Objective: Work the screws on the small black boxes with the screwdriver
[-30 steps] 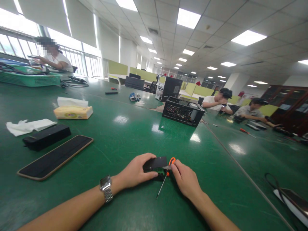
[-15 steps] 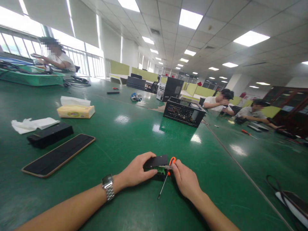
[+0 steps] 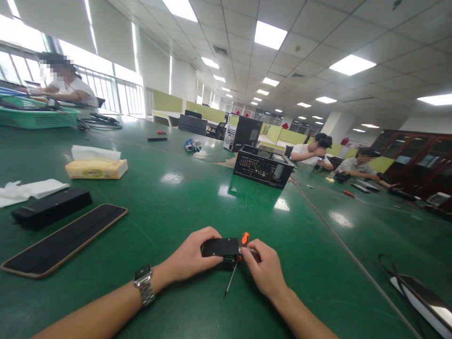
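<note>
A small black box (image 3: 221, 246) sits low over the green table (image 3: 169, 306), right in front of the wearer; whether it rests on the surface or is held a little above, I cannot tell. Taking the box as the clock's centre, with 12 pointing away from the wearer, the left hand (image 3: 196, 251) comes in from 9 and grips it, thumb on the near side and fingers over the far edge. The right hand (image 3: 266, 264), at 4, has its thumb and fingers pinched on a small metal piece (image 3: 247, 251) at the box's right end — too small to make out what it is.

Close by, a screwdriver (image 3: 244, 240) has its orange handle at 2 and its tip near 6. A metal-banded watch (image 3: 144, 284) is on the left wrist. Farther off, a dark slab with a tan rim (image 3: 67, 240) lies at 9, a long black block (image 3: 52, 206) just beyond it, and a yellow tissue pack (image 3: 97, 169) at 10. An open computer case (image 3: 261, 167) stands at 1.
</note>
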`<state>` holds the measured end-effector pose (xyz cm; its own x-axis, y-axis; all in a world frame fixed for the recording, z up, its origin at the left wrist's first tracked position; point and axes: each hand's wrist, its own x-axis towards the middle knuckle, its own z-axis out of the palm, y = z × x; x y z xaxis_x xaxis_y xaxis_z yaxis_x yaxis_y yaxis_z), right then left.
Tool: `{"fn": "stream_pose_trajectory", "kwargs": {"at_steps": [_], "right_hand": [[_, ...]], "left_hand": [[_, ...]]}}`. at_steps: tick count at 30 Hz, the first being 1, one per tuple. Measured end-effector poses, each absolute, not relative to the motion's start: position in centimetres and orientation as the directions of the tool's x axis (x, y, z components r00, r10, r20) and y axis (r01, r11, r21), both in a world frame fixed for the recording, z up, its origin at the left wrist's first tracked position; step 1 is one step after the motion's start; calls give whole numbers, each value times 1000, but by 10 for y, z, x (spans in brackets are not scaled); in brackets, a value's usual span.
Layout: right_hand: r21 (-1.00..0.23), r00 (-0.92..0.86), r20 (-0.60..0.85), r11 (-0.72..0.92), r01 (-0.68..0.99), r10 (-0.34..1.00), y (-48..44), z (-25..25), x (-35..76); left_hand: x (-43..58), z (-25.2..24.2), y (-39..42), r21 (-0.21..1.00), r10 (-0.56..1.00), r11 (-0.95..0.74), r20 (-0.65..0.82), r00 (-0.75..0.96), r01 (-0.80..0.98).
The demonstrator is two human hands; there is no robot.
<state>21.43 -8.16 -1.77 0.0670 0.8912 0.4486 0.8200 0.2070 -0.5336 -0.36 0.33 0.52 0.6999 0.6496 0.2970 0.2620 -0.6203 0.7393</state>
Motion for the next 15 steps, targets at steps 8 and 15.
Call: {"fn": "stream_pose_trajectory", "kwargs": {"at_steps": [8,15], "right_hand": [[-561,39,366,187,806,930,-76,-22,213],[-583,36,338,180,792,940,-76,-18,213]], "left_hand": [[-3,5,4,753,668,-592,260,697,287],[-2,6,2,749,684,-582,239,689,317]]}}
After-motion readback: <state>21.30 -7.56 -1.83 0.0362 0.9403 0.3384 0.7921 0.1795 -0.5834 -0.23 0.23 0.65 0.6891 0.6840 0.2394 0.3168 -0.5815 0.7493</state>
